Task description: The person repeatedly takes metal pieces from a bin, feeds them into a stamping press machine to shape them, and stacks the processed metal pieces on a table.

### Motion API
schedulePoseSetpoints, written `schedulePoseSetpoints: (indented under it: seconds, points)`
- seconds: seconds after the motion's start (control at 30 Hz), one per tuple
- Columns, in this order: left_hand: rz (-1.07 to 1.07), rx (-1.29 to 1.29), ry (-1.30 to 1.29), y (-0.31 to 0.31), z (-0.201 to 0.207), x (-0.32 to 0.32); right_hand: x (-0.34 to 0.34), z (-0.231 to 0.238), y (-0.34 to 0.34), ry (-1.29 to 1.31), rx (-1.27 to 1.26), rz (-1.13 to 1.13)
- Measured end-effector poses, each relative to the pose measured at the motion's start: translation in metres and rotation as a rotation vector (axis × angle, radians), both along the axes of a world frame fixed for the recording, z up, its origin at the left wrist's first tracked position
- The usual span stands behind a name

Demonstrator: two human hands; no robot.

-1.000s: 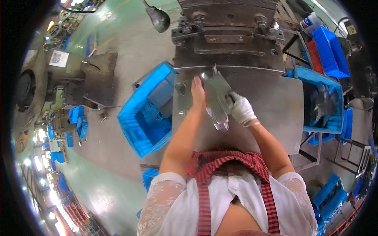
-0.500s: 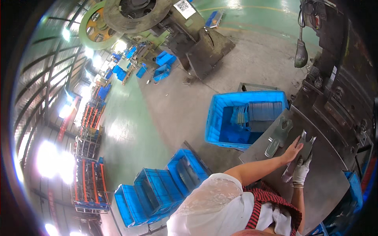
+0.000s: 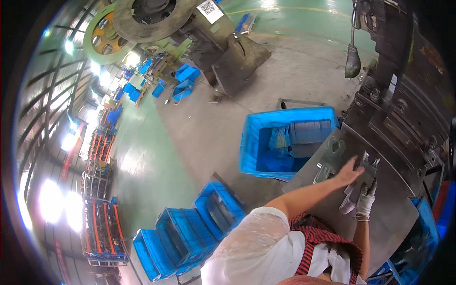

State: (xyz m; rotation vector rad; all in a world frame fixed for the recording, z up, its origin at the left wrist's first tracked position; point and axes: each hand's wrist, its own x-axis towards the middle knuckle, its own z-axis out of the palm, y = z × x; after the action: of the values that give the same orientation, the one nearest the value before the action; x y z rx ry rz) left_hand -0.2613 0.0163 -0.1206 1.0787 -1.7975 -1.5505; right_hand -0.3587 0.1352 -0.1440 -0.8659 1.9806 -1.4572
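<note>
My bare left hand (image 3: 350, 173) is open, fingers spread, over the upper left side of a grey metal plate piece (image 3: 364, 183) with a forked end. Below it, my right hand (image 3: 365, 203), in a pale glove, is closed on the right edge of that piece. The piece's rounded lower end shows left of the glove; whether it is one part or several stacked, I cannot tell. Similar forked metal pieces (image 3: 331, 151) lie to the left on the dark metal table (image 3: 394, 223).
A blue crate (image 3: 247, 142) holding rows of metal pieces stands beyond the table's left edge. Dark press machinery (image 3: 394, 118) rises at the right, with a hanging bulb-shaped handle (image 3: 352, 64). More blue crates (image 3: 166, 237) stand at lower left. Another press (image 3: 237, 61) is farther off.
My left hand has shifted slightly left and its fingers have spread away from the metal piece's forked end. My right hand keeps hold. The whole view has shifted a little.
</note>
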Motion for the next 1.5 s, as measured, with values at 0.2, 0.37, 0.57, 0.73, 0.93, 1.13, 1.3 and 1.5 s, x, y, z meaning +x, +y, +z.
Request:
schedulePoseSetpoints:
  seconds: [0.2,0.37,0.57,0.73,0.93,1.13,1.3,1.5]
  points:
    - [0.16,-0.21,-0.876,-0.038,0.038,0.09,-0.002,0.016,0.015,-0.211,-0.104,-0.061]
    - [0.082,-0.084,-0.844,-0.076,0.06,0.122,-0.011,0.053,0.009,0.03,0.078,-0.21]
    - [0.364,0.316,0.084,-0.067,0.071,0.076,0.002,0.077,-0.004,-0.098,0.019,-0.056]
    - [0.164,0.075,0.085,-0.039,0.077,0.033,0.042,0.064,-0.047,0.041,-0.215,-0.061]
    - [0.091,-0.277,-1.017,-0.056,0.014,0.124,-0.067,0.078,-0.075,-0.093,-0.151,-0.287]
    - [0.346,0.141,-0.562,-0.049,0.007,0.128,-0.084,0.095,-0.107,-0.412,-0.132,-0.212]
    - [0.216,0.434,-0.386,-0.056,0.001,0.145,-0.088,0.08,-0.116,-0.195,-0.244,-0.277]
    - [0.246,0.368,-0.304,-0.051,0.003,0.154,-0.075,0.096,-0.116,-0.35,-0.233,-0.298]
